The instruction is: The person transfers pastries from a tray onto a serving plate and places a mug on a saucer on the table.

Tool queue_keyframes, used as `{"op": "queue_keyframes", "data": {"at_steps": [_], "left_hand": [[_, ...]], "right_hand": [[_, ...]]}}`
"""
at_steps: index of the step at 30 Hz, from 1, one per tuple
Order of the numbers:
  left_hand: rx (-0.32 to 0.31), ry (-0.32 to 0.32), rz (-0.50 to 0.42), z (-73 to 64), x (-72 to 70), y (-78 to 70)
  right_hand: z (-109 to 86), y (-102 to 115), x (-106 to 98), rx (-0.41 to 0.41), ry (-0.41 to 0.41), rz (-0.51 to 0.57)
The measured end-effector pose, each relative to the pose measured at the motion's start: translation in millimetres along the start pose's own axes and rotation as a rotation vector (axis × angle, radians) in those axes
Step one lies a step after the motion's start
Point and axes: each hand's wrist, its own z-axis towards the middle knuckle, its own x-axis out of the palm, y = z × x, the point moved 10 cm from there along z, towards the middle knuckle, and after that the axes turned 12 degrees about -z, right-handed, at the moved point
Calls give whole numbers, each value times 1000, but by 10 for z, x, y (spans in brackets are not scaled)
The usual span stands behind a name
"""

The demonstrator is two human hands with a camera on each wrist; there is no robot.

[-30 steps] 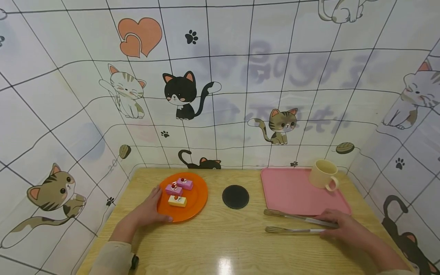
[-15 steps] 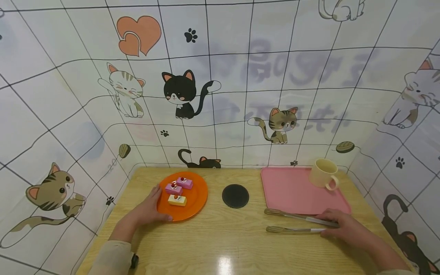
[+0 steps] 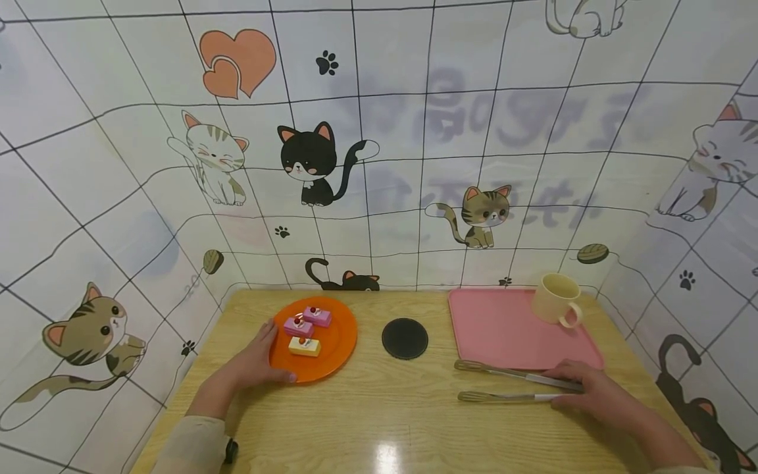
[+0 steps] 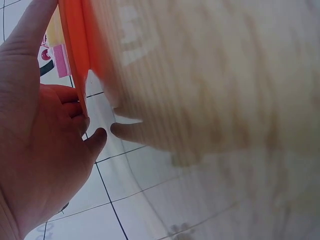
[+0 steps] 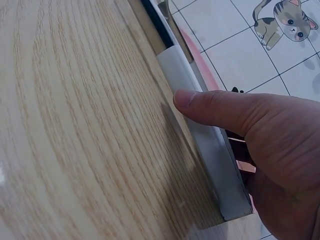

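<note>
At the left of the table, an orange plate [image 3: 340, 336] carries two pink toy cake slices [image 3: 317, 316] and a yellow toy cake slice [image 3: 304, 347], each with a red topping. My left hand [image 3: 257, 359] holds the plate by its left rim, thumb at the near edge and fingers spread round the far side. Over on the right, my right hand [image 3: 583, 388] holds metal tongs [image 3: 515, 397] by their white handles, thumb on the near arm. The tongs' tips are spread apart and point left, low over the table. Nothing is between them.
A round black coaster [image 3: 405, 338] lies mid-table. Behind the tongs is a pink tray [image 3: 503, 332] with a cream mug [image 3: 551, 303] at its back right. Cat-patterned walls [image 3: 397, 184] enclose the wooden table [image 3: 379, 408] at the back and sides.
</note>
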Motion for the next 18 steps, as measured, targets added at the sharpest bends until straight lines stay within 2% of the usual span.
{"op": "queue_keyframes", "data": {"at_steps": [8,13,18], "left_hand": [[-9,1,-8,8,12,21],[-17,4,-13,14,11,30],[-25,8,-13,19,7,29]], "right_hand": [[-16,-32,19,30,-5,3],[-20,-111,-22,193,-23,-15],[-1,-193,-158,321,-110,-92]]}}
